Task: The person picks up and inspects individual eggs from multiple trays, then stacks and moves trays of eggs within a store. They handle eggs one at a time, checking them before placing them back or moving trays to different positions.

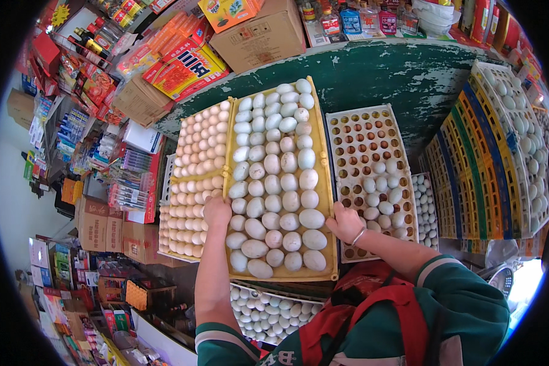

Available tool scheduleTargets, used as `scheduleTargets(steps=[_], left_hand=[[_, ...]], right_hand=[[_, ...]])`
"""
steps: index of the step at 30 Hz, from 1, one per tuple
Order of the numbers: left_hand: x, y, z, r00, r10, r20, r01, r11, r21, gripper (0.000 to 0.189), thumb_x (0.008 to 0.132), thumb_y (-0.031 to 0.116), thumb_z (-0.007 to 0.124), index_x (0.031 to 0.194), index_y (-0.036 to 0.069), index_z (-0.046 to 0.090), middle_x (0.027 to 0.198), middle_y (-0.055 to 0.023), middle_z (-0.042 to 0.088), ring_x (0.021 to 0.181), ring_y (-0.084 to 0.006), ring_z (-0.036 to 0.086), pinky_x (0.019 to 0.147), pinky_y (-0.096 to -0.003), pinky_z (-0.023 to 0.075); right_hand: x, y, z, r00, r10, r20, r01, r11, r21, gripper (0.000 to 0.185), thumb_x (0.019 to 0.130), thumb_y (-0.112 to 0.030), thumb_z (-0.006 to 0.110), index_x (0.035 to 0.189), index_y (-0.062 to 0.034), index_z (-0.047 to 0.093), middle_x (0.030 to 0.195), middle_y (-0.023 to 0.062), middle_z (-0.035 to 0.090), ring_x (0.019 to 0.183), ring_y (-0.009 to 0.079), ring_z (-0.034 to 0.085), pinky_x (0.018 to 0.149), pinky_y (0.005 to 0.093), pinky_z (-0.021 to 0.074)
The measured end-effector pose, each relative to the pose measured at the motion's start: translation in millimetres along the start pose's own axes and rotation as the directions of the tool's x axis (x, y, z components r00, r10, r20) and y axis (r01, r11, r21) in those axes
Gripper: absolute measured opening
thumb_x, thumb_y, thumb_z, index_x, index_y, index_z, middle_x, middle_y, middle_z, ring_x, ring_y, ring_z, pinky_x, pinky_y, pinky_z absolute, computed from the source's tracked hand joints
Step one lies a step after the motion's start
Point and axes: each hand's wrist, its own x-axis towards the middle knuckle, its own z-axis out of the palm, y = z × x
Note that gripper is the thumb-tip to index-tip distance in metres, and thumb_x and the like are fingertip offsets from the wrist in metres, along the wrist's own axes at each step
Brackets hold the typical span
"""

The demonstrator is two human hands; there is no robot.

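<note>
A yellow plastic egg tray [328, 192] full of pale bluish and whitish eggs [272, 183] lies before me. My left hand [217, 211] is closed on its left edge, next to trays of pinkish-brown eggs [200, 137]. My right hand [346, 222], with a bracelet at the wrist, grips its right edge; the fingers are partly hidden by the rim. To the right of it, a white plastic egg tray [361, 110] has pale eggs [386, 208] in its lower part, while many upper holes hold none; brownish eggs show beneath through some holes.
Tall stacked egg crates [473, 164] stand at the right. Pale eggs [274, 313] fill another tray close to my body. A green, peeling panel [370, 68] runs behind, below a cardboard box [261, 39] and bottles [350, 20]. Packaged goods and cartons [96, 224] crowd the left.
</note>
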Motion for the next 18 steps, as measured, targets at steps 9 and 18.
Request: scheduleTargets(steps=[9,18], left_hand=[[-6.7,22.2,-10.5,0.988,-0.144,0.063,0.145,0.989,-0.014,0.02,0.082,0.024,0.06,0.083,0.003,0.061,0.083,-0.017,0.066,0.08,-0.0341,0.064,0.07,-0.0453,0.0498],[-1.1,17.5,3.0,0.999,0.032,-0.012,-0.027,0.948,0.318,0.017,0.081,0.019,0.055,0.077,0.006,0.066,0.082,-0.0115,0.068,0.077,-0.0301,0.065,0.068,-0.0431,0.0471]], right_hand=[[-0.6,5.5,14.0,1.0,-0.001,-0.031,0.002,0.999,0.05,0.031,0.078,-0.023,0.056,0.083,0.0034,0.042,0.062,0.0252,0.058,0.06,0.0431,0.058,0.059,0.0504,0.0487],[2.3,10.5,13.8,0.999,-0.045,-0.03,0.045,0.999,0.029,0.03,0.076,-0.021,0.057,0.083,0.0028,0.041,0.059,0.0238,0.056,0.057,0.0426,0.057,0.056,0.0506,0.0482]])
